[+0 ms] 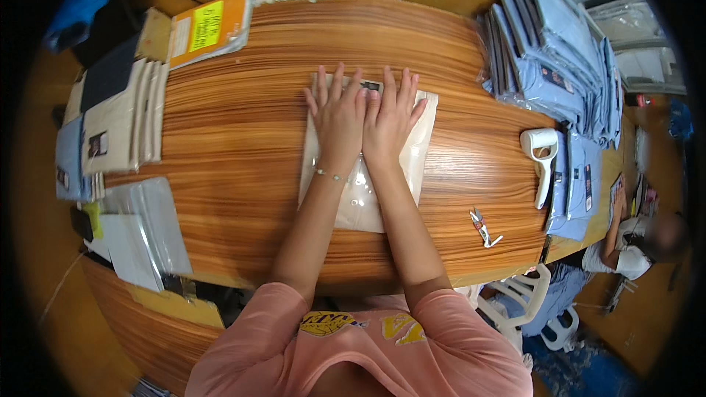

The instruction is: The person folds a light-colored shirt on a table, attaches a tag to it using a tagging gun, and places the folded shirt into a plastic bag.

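Observation:
A beige folded garment in a clear plastic bag (358, 206) lies flat on the wooden table, in front of me. My left hand (340, 114) rests palm down on its upper left part, fingers spread. Beside it, my right hand (387, 121) lies flat on the upper right part, and the two thumbs meet near the middle. A small dark label peeks out between the hands at the bag's far end. Neither hand grips anything. My palms hide much of the garment.
Bagged blue garments (544, 51) are piled at the far right. Nearer stand a white handheld scanner (542, 165) and small thread snips (482, 228). Beige bagged garments (125, 117), an orange folder (213, 26) and clear plastic bags (143, 220) lie left. Another person (625, 246) sits at right.

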Motion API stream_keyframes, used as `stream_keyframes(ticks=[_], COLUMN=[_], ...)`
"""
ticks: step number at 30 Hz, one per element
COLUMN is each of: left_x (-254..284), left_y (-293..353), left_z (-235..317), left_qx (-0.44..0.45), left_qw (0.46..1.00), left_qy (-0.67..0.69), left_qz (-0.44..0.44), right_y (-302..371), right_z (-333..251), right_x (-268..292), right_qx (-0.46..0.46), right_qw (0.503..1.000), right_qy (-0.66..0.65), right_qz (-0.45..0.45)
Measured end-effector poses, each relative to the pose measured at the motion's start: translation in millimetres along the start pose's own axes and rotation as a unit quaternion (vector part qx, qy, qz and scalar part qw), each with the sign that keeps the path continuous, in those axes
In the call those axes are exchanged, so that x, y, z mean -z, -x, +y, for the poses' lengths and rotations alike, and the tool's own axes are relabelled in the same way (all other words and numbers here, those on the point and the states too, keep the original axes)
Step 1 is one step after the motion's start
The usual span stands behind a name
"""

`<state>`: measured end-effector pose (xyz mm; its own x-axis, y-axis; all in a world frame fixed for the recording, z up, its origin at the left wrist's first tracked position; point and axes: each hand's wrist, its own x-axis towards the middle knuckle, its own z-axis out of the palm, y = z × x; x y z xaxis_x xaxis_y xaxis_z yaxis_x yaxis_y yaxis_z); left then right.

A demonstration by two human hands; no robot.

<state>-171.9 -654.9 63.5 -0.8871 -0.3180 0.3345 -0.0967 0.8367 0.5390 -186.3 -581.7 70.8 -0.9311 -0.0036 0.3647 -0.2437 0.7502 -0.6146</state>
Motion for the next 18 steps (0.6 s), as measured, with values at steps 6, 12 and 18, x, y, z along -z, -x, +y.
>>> stream_keyframes(ticks=[6, 12, 18], left_x=[-8, -9, -10], left_y=[-9, -8, -6], left_z=[2, 3, 3], left_qx=[-0.010, -0.008, -0.003], left_qw=[0.999, 0.999, 0.999], left_qy=[-0.007, 0.000, 0.006], left_qz=[-0.033, -0.043, -0.038], right_y=[-7, -5, -2], right_z=[9, 13, 14], right_x=[-5, -7, -8], right_qx=[-0.016, -0.021, -0.026], right_qw=[0.999, 0.999, 0.999], right_qy=[0.030, 0.032, 0.022], right_qz=[-0.013, -0.018, -0.014])
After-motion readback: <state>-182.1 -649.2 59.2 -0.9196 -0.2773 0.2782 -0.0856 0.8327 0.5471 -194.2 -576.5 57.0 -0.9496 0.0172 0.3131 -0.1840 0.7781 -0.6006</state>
